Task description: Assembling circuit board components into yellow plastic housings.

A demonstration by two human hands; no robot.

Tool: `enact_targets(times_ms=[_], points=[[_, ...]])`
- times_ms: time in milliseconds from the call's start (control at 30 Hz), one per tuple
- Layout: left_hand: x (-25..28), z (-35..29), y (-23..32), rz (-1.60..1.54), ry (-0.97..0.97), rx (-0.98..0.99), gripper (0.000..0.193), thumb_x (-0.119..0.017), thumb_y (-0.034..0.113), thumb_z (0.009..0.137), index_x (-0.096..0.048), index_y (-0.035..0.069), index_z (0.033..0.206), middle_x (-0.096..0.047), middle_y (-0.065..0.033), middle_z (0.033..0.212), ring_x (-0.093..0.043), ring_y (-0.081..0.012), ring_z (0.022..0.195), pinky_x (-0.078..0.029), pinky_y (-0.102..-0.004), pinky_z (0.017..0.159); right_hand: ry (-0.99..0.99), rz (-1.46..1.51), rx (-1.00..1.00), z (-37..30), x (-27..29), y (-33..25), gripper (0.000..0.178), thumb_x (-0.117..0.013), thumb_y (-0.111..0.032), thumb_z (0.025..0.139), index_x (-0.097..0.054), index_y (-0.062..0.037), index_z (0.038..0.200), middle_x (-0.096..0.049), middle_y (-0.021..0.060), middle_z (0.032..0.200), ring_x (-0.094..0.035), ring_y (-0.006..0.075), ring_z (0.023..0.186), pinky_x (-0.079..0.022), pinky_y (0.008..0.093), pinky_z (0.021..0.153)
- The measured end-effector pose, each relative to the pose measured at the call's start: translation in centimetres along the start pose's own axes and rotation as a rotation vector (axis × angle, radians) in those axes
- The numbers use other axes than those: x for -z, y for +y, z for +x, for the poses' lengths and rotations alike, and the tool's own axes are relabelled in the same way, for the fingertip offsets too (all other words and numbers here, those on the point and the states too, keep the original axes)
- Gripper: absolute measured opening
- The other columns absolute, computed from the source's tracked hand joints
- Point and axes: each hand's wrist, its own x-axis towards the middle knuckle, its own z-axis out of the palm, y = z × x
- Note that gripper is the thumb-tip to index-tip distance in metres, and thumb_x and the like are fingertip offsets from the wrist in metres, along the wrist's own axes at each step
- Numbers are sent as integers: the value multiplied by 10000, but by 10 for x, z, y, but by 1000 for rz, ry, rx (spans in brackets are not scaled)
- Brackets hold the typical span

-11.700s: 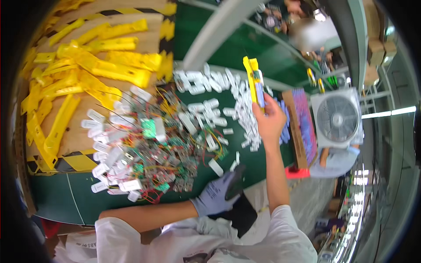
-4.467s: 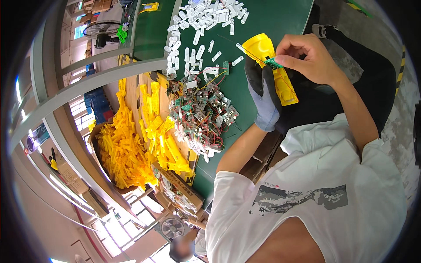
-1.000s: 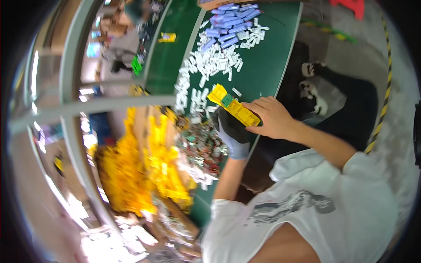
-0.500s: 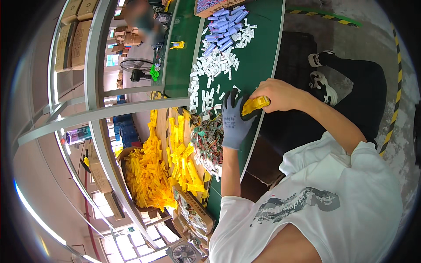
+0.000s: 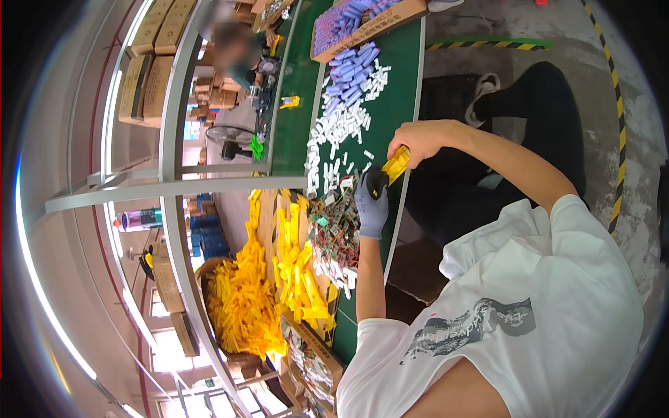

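Observation:
My left hand (image 5: 373,203), in a grey glove with black fingers, is curled round the lower end of a yellow plastic casing (image 5: 396,165). My bare right hand (image 5: 422,142) grips the upper end of that casing from the right. The two hands meet over the near edge of the green table (image 5: 397,90). Just left of the glove lies a heap of small circuit boards with wires (image 5: 333,226). Small white plastic parts (image 5: 337,129) are scattered farther up the table. My fingers hide much of the casing, so its inside does not show.
Purple cylindrical cells (image 5: 352,70) lie piled beyond the white parts, near a carton (image 5: 373,29) of more. Yellow casings (image 5: 244,306) fill a box at left. A metal frame bar (image 5: 174,187) crosses the left side. A person (image 5: 240,52) sits across the table.
My left fingers, stretched out before, are now curled at the casing's lower end. The casing has tilted more upright in my right hand. The whole view has shifted slightly.

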Motion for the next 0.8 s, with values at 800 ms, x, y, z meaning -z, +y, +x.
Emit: enact_targets(times_ms=[800], points=[[-17,-8,-9,-201,357,154,213,-639,11,711,-550,60,898,-602,-160,1005,-554,-357,934,-426,-447,812,378,-845,-144,136,63,37,118,-657,-153,759,-686,-76,843,-638,103,803,-647,298,750,-514,436,648]])
